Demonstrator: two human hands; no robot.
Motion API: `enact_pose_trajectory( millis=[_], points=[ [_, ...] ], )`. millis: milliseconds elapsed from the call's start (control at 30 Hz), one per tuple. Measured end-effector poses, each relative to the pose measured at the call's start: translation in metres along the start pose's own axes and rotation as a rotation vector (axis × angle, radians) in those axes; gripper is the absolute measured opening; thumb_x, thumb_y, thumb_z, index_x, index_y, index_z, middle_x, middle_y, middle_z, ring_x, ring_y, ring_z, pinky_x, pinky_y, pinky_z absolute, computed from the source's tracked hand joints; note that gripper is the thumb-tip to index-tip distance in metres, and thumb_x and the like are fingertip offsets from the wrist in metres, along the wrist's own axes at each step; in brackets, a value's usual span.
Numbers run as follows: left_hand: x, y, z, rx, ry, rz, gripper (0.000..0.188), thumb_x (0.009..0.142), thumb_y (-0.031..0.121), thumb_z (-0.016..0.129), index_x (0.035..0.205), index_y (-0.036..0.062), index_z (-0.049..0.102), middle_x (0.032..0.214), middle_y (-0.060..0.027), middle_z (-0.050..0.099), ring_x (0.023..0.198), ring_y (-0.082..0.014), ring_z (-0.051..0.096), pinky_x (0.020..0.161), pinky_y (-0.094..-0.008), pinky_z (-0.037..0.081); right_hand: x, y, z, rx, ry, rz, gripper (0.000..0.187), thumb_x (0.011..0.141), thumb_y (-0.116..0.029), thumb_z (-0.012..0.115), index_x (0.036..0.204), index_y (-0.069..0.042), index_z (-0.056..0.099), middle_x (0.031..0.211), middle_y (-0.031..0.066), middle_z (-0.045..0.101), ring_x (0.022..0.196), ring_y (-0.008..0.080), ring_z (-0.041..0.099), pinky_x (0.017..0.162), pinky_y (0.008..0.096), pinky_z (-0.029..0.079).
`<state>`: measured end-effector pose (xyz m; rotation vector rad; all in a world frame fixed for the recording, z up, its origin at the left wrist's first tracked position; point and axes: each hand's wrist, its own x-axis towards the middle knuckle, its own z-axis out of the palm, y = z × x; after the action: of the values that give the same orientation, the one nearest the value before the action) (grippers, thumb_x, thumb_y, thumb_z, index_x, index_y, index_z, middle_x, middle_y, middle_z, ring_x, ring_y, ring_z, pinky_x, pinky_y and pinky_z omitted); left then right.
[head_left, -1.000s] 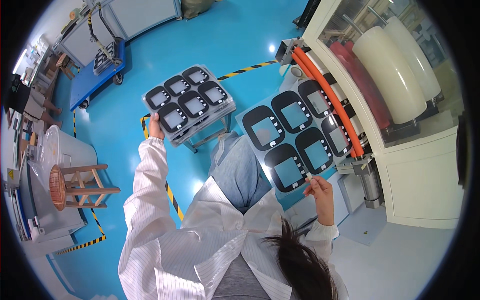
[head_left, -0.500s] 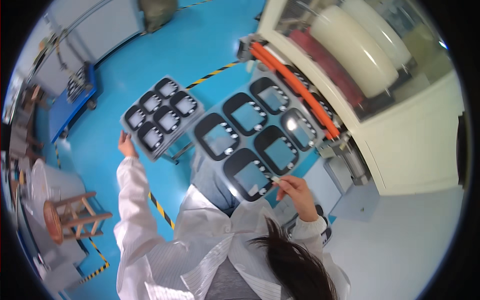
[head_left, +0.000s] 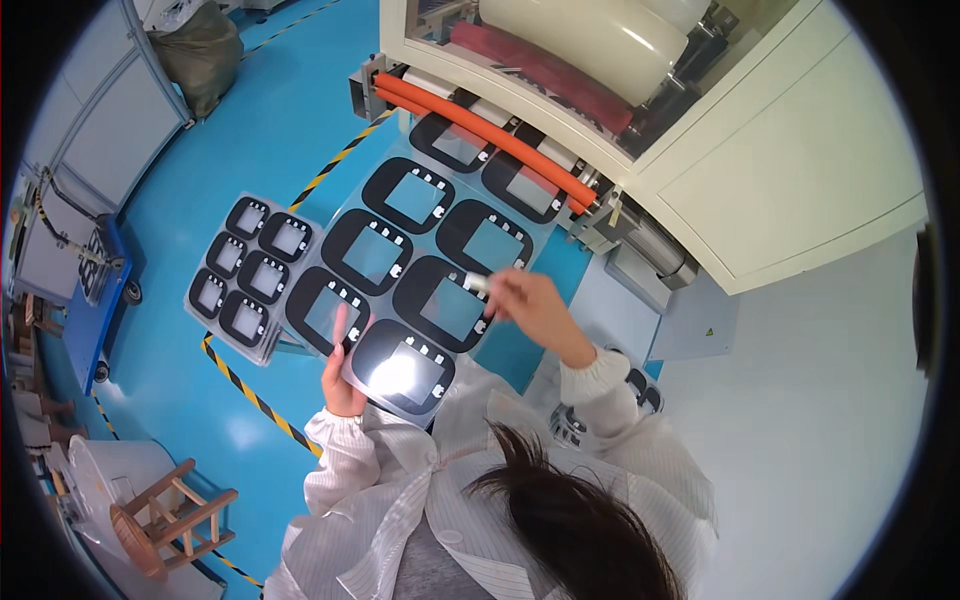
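Note:
A clear plastic sheet (head_left: 430,240) printed with black rounded frames stretches from the machine's orange roller toward my body. My left hand (head_left: 344,385) grips its near left edge, one finger showing pinkish at a frame's window. Above the sheet, my right hand (head_left: 528,308) is closed with its fingertips pinching a small white piece (head_left: 477,284), whose kind I cannot make out. It hovers over or touches a middle frame; I cannot tell which. Left of the sheet lies a stack of similar framed sheets (head_left: 250,270).
The orange roller (head_left: 480,140) runs along the front of a cream machine (head_left: 760,160) with large white rolls (head_left: 585,40). More black-framed pieces (head_left: 640,390) lie below my right forearm. A wooden stool (head_left: 175,515), a blue cart (head_left: 105,300) and a grey sack (head_left: 195,55) stand at left.
My left hand has left the stack's side and now holds the long sheet's near edge. My right hand, still pinching the white piece, has shifted over a middle frame. The view has turned.

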<state>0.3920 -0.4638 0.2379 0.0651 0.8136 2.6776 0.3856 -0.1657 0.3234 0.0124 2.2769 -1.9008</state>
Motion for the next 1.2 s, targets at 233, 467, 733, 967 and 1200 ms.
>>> enact_pose_trajectory(
  millis=[233, 467, 733, 967, 1200],
  points=[
    [-0.030, 0.034, 0.025, 0.153, 0.098, -0.036, 0.063, 0.093, 0.018, 0.049, 0.148, 0.0063, 0.020, 0.138, -0.0278, 0.041, 0.117, -0.0286, 0.054, 0.098, -0.0339, 0.044, 0.082, 0.015, 0.003, -0.604, 0.424, -0.397, 0.021, 0.093, -0.012, 0.052, 0.113, -0.007, 0.057, 0.066, 0.0162, 0.059, 0.056, 0.0287, 0.060, 0.053, 0.0337, 0.045],
    [-0.056, 0.055, 0.043, 0.252, 0.179, 0.006, 0.059, 0.087, 0.007, 0.054, 0.141, -0.0033, 0.033, 0.130, -0.0225, 0.051, 0.120, -0.0284, 0.053, 0.101, -0.0323, 0.041, 0.134, 0.015, 0.042, -0.829, 0.281, -0.495, 0.027, 0.093, -0.017, 0.049, 0.119, -0.013, 0.056, 0.072, 0.0179, 0.064, 0.068, 0.0369, 0.063, 0.060, 0.0460, 0.049],
    [-0.081, 0.068, 0.054, 0.343, 0.211, 0.032, 0.058, 0.086, 0.007, 0.053, 0.140, -0.0032, 0.034, 0.123, -0.0245, 0.055, 0.115, -0.0276, 0.057, 0.100, -0.0314, 0.042, 0.156, 0.001, 0.080, -0.964, 0.217, -0.479, 0.027, 0.093, -0.015, 0.048, 0.118, -0.011, 0.057, 0.074, 0.0177, 0.066, 0.067, 0.0364, 0.064, 0.061, 0.0464, 0.051],
    [-0.092, 0.077, 0.058, 0.387, 0.265, 0.054, 0.059, 0.083, 0.006, 0.052, 0.139, -0.0055, 0.035, 0.121, -0.0248, 0.056, 0.113, -0.0288, 0.058, 0.098, -0.0331, 0.045, 0.169, -0.007, 0.087, -1.061, 0.046, -0.382, 0.028, 0.089, -0.012, 0.050, 0.112, -0.012, 0.066, 0.082, 0.0194, 0.067, 0.076, 0.0359, 0.065, 0.068, 0.0450, 0.052],
    [-0.111, 0.086, 0.049, 0.338, 0.345, 0.069, 0.061, 0.081, 0.004, 0.052, 0.138, -0.0084, 0.034, 0.124, -0.0255, 0.054, 0.116, -0.0349, 0.055, 0.097, -0.0376, 0.047, 0.065, 0.017, 0.038, -0.964, -0.086, -0.447, 0.021, 0.090, -0.016, 0.051, 0.098, -0.008, 0.069, 0.086, 0.0192, 0.064, 0.078, 0.0379, 0.061, 0.069, 0.0460, 0.048]
  ],
)
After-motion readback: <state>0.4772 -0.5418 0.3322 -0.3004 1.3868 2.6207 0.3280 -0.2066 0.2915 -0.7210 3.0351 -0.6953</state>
